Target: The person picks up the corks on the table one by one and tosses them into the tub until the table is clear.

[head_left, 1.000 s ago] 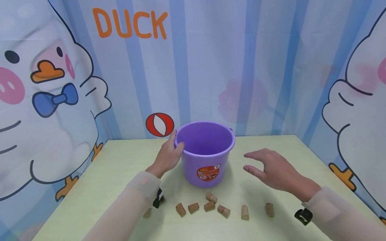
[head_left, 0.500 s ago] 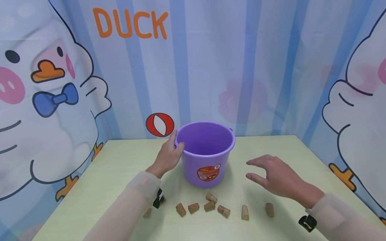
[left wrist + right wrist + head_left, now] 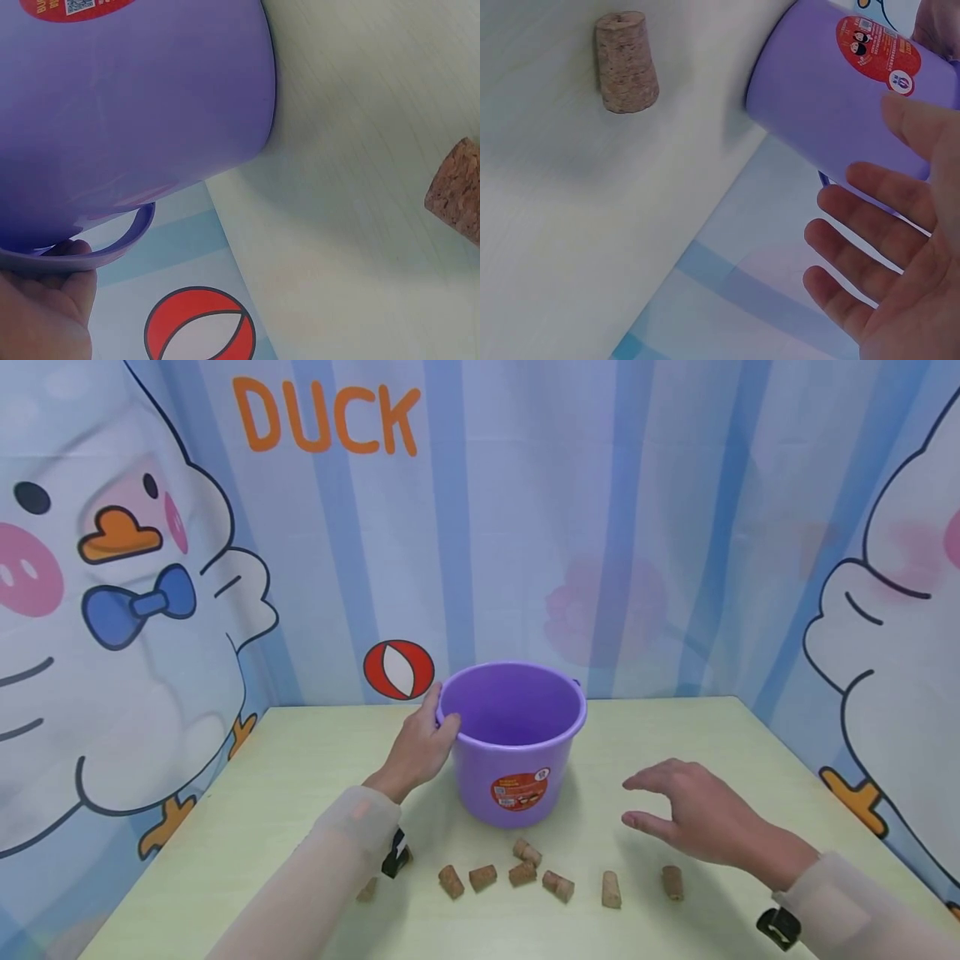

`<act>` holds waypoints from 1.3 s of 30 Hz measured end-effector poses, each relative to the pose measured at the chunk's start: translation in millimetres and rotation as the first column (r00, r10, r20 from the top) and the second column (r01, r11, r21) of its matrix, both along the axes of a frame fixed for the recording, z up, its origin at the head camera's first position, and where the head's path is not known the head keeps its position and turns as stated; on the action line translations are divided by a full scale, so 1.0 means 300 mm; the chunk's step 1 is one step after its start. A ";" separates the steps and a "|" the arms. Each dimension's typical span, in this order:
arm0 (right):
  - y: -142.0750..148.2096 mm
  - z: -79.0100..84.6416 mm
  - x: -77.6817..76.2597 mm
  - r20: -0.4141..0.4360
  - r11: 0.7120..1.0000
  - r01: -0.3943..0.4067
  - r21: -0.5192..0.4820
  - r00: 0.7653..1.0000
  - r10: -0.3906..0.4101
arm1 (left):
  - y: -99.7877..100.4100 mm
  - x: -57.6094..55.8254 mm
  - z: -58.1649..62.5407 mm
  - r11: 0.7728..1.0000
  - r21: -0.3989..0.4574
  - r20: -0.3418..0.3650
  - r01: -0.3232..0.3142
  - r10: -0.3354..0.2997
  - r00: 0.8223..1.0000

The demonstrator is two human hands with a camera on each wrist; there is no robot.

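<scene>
A purple bucket (image 3: 517, 777) with a red label stands upright on the table, its inside visibly bare in the head view. My left hand (image 3: 416, 747) grips its left rim, thumb over the edge; in the left wrist view, fingers curl at the rim beside the purple handle (image 3: 131, 236). To the right of the bucket, my right hand (image 3: 708, 810) hovers with fingers apart and holds nothing. Several corks lie in front of the bucket, among them one cork (image 3: 611, 890) and a darker cork (image 3: 672, 883) nearest below my right hand. The right wrist view shows a single cork (image 3: 627, 63).
The pale table (image 3: 330, 735) ends at a blue striped curtain (image 3: 517, 510) with printed ducks on both sides. Behind my left forearm, one cork (image 3: 367, 890) is partly hidden. A black strap (image 3: 780, 928) sits at my right wrist.
My right hand has moved down and to the right, away from the bucket and nearer the corks. My left hand keeps its grip on the rim, and the bucket stays in place.
</scene>
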State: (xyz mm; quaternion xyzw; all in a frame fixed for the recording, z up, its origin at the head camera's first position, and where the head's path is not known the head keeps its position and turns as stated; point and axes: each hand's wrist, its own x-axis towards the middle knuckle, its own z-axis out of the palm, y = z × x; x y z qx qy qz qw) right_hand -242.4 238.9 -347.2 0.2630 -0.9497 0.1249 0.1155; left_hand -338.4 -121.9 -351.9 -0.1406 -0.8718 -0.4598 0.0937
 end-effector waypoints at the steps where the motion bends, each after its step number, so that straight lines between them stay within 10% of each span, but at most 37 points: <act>1: 0.002 -0.001 0.001 0.008 1.000 0.003 0.004 1.000 -0.003 | 0.000 0.000 0.000 1.000 -0.002 -0.002 -0.001 0.001 1.000; 39: 0.063 -0.047 0.009 0.243 0.993 0.004 0.118 0.970 -0.033 | 0.003 0.002 0.004 1.000 0.003 0.000 0.001 -0.001 1.000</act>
